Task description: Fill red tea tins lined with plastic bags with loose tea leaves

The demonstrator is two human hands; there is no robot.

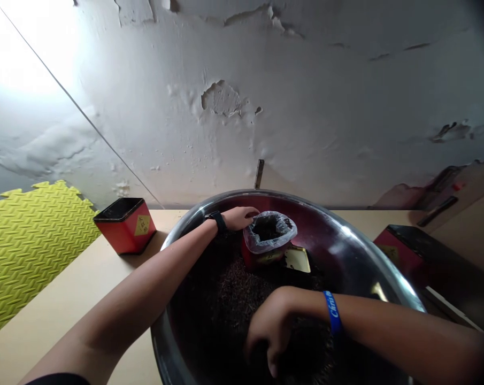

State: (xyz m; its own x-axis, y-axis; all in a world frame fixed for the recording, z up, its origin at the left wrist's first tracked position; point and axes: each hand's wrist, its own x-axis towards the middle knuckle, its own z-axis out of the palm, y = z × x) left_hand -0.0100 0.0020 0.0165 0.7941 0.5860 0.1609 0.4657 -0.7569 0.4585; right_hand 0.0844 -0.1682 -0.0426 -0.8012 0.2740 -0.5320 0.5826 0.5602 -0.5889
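A large metal bowl [352, 234] is set on a pale table [81, 283], and its floor is covered with dark loose leaves [239, 286]. Inside it, toward the far side, a red tin [250, 260] is stood upright, its mouth lined by a clear plastic bag [261, 247] that is folded out over the rim and partly filled with dark matter. The bag's left edge is touched by the curled fingers of the left hand [239, 218]; whether the film is pinched cannot be told. The right hand [268, 321] is lowered among the leaves on the near side, fingers bent, and whether anything is grasped cannot be seen. Just right of the tin, a lid [297, 260] is laid. The bowl's left rim is crossed by the left forearm, and its near right part is hidden by the right forearm. Beyond the left rim another tin [123, 235] is placed, with a yellow mat [33, 251] farther left. A third tin [404, 254], in shadow, is partly blocked by the right rim. The far side is closed off by a peeling wall [145, 107].
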